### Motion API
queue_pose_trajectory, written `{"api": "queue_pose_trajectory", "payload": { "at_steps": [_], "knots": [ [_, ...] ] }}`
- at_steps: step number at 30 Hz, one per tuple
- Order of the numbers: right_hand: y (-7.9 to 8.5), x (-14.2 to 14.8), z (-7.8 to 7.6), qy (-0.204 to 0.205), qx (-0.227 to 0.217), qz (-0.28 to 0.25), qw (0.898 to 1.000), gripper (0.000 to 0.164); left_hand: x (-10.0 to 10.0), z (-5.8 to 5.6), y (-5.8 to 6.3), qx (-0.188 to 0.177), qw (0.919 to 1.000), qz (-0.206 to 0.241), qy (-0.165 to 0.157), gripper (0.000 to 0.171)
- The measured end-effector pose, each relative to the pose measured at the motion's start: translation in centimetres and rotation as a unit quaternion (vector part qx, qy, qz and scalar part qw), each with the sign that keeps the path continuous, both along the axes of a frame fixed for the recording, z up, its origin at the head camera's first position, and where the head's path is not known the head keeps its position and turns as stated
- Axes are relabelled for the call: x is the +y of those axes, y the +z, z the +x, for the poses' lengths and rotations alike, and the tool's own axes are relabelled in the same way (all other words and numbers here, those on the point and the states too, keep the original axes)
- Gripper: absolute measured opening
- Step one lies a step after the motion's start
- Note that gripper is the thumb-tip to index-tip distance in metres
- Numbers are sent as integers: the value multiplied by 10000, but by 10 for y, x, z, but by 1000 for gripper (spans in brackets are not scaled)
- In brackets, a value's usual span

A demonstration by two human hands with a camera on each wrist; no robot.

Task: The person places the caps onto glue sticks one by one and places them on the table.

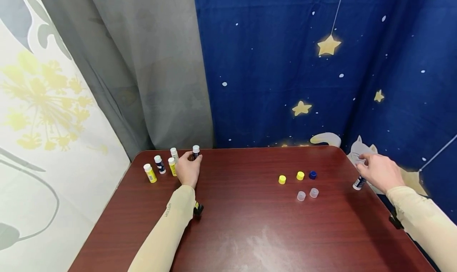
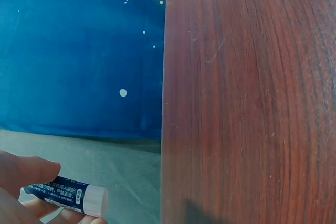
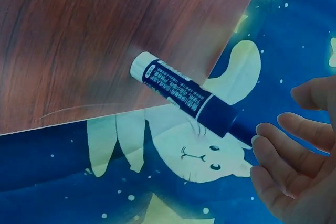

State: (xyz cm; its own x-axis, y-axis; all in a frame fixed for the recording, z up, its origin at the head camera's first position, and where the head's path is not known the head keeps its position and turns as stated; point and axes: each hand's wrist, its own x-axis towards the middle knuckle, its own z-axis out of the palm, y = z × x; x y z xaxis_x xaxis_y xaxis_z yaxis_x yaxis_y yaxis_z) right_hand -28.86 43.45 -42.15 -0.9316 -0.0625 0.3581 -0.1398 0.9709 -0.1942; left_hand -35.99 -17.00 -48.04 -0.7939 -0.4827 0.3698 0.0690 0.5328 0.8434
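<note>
At the table's far left, my left hand (image 1: 188, 170) grips a navy glue stick (image 1: 196, 151), its white end up. The left wrist view shows thumb and fingers around the printed tube (image 2: 63, 193). Beside that hand stand yellow glue sticks (image 1: 150, 174) (image 1: 172, 167), a navy one (image 1: 160, 164) and a white one (image 1: 174, 153), white ends up. At the right edge, my right hand (image 1: 382, 170) is over another navy glue stick (image 3: 178, 90), which stands white end down. Its fingertips (image 3: 261, 136) are at the dark cap, and the thumb is held apart.
Loose caps lie right of the middle: yellow ones (image 1: 282, 179) (image 1: 300, 176), a blue one (image 1: 312, 175) and clear ones (image 1: 301, 195) (image 1: 314, 192). Grey (image 1: 171, 65) and blue starry curtains (image 1: 267, 65) hang behind the brown table (image 1: 232, 216).
</note>
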Motion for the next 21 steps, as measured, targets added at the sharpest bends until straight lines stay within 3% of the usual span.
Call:
{"api": "queue_pose_trajectory", "payload": {
  "at_steps": [14, 21],
  "knots": [
    [-7, -18, -3, 209, 34, -33, 9998, 31, 9, 8, 8, 88, 9989, -453, 30, 33],
    [-9, -26, -9, 259, 170, 21, 9995, 24, 14, 11, 12, 185, 9987, -474, -66, 32]
  ]
}}
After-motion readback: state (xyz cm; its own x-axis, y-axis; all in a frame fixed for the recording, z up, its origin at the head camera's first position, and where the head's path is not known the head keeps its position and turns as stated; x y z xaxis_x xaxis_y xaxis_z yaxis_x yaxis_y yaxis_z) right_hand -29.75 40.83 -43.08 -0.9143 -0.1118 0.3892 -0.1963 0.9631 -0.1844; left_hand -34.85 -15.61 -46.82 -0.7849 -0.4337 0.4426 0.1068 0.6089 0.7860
